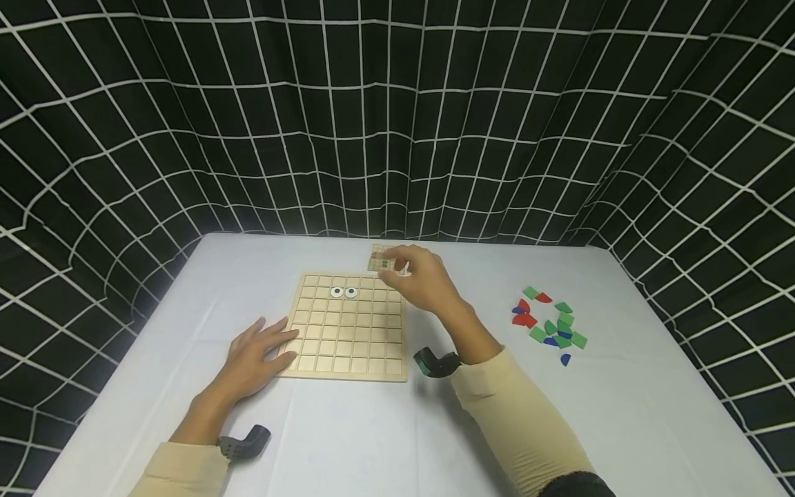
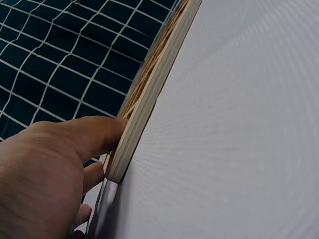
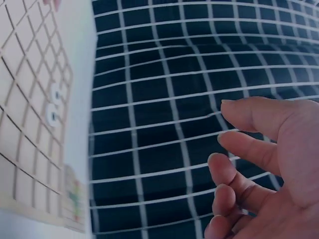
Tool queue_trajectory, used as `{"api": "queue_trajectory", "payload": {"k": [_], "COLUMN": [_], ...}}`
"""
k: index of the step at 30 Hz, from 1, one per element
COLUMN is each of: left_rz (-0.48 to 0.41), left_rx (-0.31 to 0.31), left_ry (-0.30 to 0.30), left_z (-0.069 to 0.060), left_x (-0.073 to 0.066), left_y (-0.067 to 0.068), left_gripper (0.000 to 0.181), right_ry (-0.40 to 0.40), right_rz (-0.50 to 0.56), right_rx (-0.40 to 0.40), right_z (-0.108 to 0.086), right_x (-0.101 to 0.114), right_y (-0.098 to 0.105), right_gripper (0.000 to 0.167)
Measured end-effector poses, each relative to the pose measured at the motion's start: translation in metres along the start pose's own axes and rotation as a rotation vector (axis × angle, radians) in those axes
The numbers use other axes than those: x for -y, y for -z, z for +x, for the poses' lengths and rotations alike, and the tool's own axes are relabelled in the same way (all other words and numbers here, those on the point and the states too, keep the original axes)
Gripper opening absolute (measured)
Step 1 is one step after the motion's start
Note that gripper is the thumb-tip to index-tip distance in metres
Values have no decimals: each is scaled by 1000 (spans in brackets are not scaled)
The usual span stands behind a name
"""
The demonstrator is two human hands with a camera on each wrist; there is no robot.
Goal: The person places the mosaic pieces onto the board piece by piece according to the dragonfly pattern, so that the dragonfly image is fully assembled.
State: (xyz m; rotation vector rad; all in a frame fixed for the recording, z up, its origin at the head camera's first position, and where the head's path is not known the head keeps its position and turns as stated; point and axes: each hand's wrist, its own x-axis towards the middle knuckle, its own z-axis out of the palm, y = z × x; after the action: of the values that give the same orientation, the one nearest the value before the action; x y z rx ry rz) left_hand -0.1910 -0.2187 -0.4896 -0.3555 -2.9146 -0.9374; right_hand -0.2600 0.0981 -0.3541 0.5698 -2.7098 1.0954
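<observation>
A square wooden grid board (image 1: 357,335) lies flat on the white table. Two round white pieces with black dots (image 1: 344,293), like eyes, sit side by side in its upper cells. Along the board's left edge rests my left hand (image 1: 253,355), fingers spread; up close, its thumb (image 2: 102,130) lies over the wooden rim (image 2: 144,104). My right hand (image 1: 425,281) hovers above the board's upper right corner, fingers loosely bent and nothing between them, as the right wrist view also shows. Behind it lies a small patterned card (image 1: 376,257), partly hidden by the fingers.
To the right on the table (image 1: 621,414) lie scattered flat pieces: green ones (image 1: 566,319), red ones (image 1: 525,320) and blue ones (image 1: 565,359). A black cloth with white grid lines (image 1: 385,124) surrounds the table at the back and sides.
</observation>
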Motion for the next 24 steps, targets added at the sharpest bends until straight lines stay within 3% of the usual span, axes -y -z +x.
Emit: {"api": "queue_trajectory", "payload": {"k": [11, 19, 24], "left_rz": [3, 1, -9], "left_rx": [-7, -9, -8], "left_ry": [7, -4, -9], "left_z": [1, 0, 0], "left_x": [1, 1, 1], "left_y": [-2, -1, -1], "left_gripper": [44, 43, 43], "right_ry": [86, 198, 233], "right_rz": [-35, -31, -35], "right_rx": [-101, -213, -231], "right_z": [-39, -58, -68], "right_x": [-1, -28, -49], "right_y": [41, 71, 92], "right_gripper": [32, 30, 34]}}
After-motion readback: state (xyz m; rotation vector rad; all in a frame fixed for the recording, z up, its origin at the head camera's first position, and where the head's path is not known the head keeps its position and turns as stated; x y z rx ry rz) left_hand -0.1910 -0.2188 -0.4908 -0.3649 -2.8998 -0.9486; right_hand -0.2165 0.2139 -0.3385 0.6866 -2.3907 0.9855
